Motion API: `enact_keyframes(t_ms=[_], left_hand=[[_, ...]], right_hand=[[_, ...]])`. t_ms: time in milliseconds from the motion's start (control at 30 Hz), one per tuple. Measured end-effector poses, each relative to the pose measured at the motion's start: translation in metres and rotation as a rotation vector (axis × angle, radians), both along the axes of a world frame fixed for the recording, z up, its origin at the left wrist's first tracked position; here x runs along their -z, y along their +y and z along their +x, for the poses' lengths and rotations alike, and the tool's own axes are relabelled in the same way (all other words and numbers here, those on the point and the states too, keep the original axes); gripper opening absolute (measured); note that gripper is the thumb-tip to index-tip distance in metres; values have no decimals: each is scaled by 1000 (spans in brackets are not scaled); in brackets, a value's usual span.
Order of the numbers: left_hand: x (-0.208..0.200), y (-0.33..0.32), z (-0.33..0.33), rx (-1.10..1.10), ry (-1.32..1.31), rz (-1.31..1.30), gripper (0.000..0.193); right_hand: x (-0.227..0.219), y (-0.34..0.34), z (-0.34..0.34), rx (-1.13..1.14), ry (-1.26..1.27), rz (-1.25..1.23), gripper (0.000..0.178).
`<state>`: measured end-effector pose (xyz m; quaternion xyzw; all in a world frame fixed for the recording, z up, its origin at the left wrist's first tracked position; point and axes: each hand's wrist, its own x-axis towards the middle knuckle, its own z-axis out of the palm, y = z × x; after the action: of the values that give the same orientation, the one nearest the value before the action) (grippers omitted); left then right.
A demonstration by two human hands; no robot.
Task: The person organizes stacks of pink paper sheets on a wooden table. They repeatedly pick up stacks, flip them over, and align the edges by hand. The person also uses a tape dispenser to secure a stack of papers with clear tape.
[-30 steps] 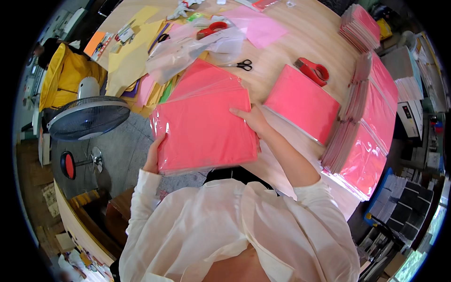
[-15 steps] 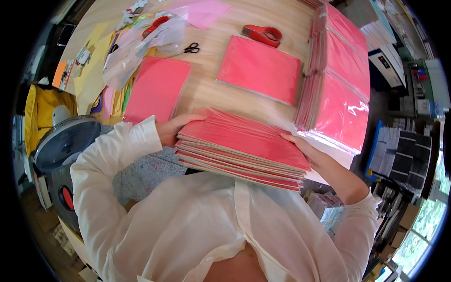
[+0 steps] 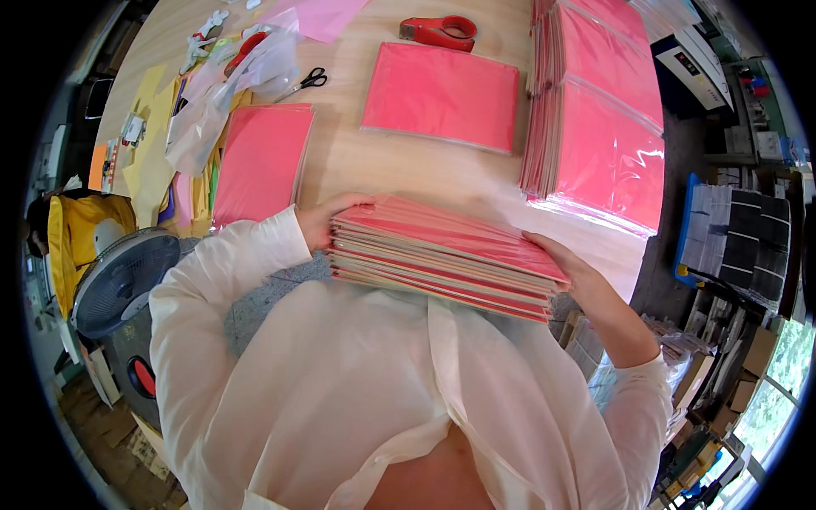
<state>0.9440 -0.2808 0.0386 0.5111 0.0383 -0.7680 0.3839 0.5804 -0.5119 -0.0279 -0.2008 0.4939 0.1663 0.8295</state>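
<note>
A thick stack of red cardboard sheets in clear plastic sleeves [image 3: 442, 234] is held between my two hands, close against my white shirt. My left hand [image 3: 333, 218] grips its left end, the thumb lying over the top corner. At the right end, my right hand [image 3: 563, 257] is closed on the edge with fingers along the top. The layered pale and red edges of the stack face me. On the table lie a red sleeved pile [image 3: 440, 98] just beyond the stack and another red pile [image 3: 262, 157] near my left forearm.
Tall rows of red sleeved packs [image 3: 608, 153] stand along the table's right side. A red tape dispenser [image 3: 439, 33], black-handled scissors [image 3: 314, 78], clear plastic [image 3: 200, 127] and yellow paper [image 3: 155, 161] lie farther off. Left of the table stands a fan [image 3: 127, 276].
The held stack sits more level, its edges squarer, and is drawn closer to my body. Both hands keep hold at its ends. The view has shifted slightly, moving the table things.
</note>
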Motion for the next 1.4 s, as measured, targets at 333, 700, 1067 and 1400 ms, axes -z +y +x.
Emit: enact_keyframes(t_ms=[333, 700, 1067, 1400], left_hand=[[77, 11, -12, 77, -662, -699, 43], [107, 15, -42, -424, -538, -870, 74], [100, 14, -21, -232, -641, -773, 77], [30, 38, -39, -247, -662, -919, 77]], right_hand=[[-6, 27, -16, 113, -115, -514, 72], [24, 64, -15, 518, -610, -965, 83], [-15, 50, 11, 383, -591, -887, 101], [-72, 65, -3, 189, -505, -1074, 95]])
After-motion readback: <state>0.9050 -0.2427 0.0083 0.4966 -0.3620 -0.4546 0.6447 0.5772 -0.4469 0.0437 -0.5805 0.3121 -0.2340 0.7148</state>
